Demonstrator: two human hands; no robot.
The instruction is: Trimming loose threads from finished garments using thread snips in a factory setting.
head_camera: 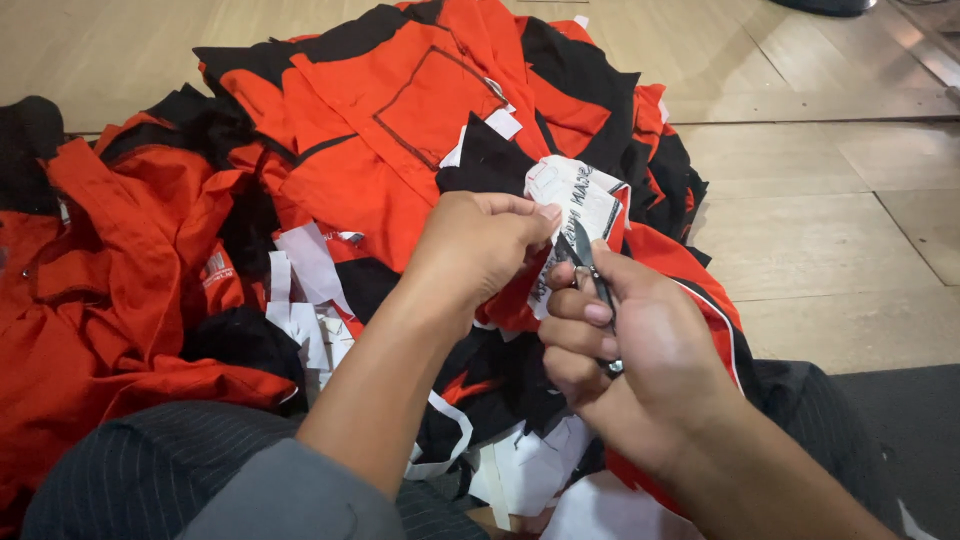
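Snips (597, 290), small and dark, sit in the right hand (625, 345), with the fingers curled shut around the handles and the thin blades poking up toward twelve o'clock. The blade tips touch a white paper tag (572, 215) that has dark writing on it. I cannot tell if the blades are open or closed, because they are too small and partly hidden. The left hand (478, 245) is at ten o'clock from the right hand, just beside it, and its fingers are pinched shut on the edge of the tag and the red cloth under it. Both hands are near the middle, a little toward the bottom. Under them lies a big pile of red and black clothes (400, 130) that spreads out toward twelve o'clock and nine o'clock. One red piece near the top has a square pocket (440, 100) stitched on it. White paper strips (310, 290) lie mixed into the pile at eight o'clock from the left hand, and more white scraps (530, 470) sit at six o'clock, close to the person's lap. The person's knee in dark striped trousers (170, 470) shows at seven o'clock. A pale wooden floor (830, 220) runs around the pile, from twelve o'clock to three o'clock.
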